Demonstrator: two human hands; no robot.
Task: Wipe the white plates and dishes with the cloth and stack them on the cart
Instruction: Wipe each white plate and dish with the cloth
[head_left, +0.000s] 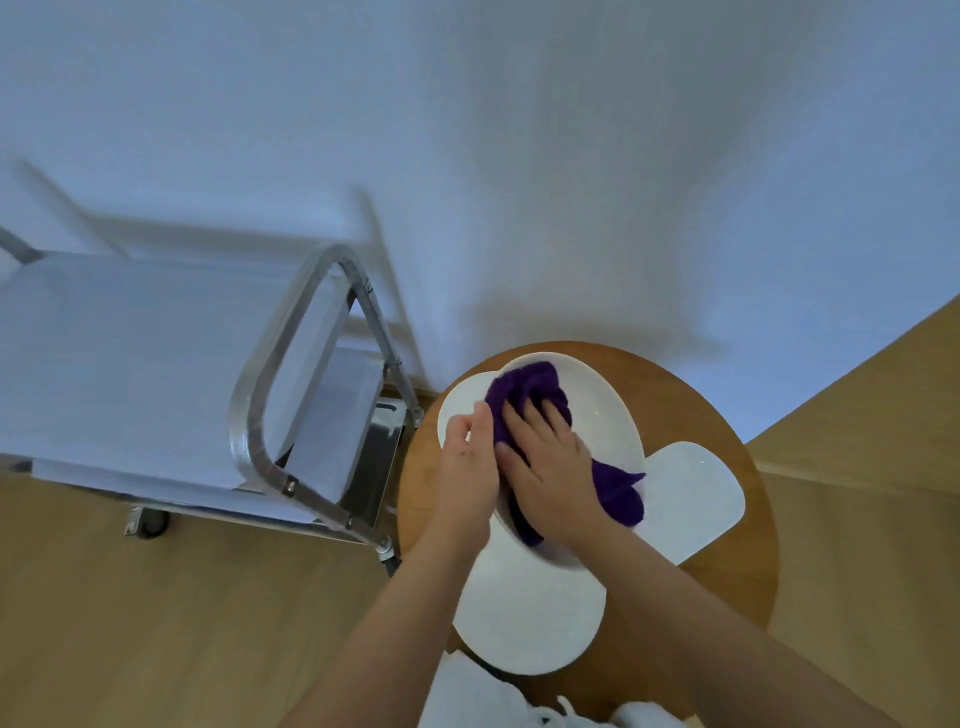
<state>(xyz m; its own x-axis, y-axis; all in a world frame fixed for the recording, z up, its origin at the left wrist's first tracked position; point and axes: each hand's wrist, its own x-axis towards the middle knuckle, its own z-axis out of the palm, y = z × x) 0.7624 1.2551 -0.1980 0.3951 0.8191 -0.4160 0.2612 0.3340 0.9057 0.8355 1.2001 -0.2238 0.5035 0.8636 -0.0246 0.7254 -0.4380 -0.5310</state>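
Observation:
A white oval dish (605, 415) lies on top of other white plates on a round wooden table (696, 410). My right hand (553, 467) presses a purple cloth (524, 387) flat into the dish with straight fingers. My left hand (465, 462) grips the dish's left rim. A large white plate (530, 618) lies beneath, toward me. Another white rounded plate (696, 493) sticks out to the right. A further plate edge (457, 410) shows at the left.
A metal cart (291, 395) with a tubular handle and a white-covered top shelf (130, 358) stands left of the table, on wheels. A white wall is behind. Wooden floor lies around. White clothing shows at the bottom edge.

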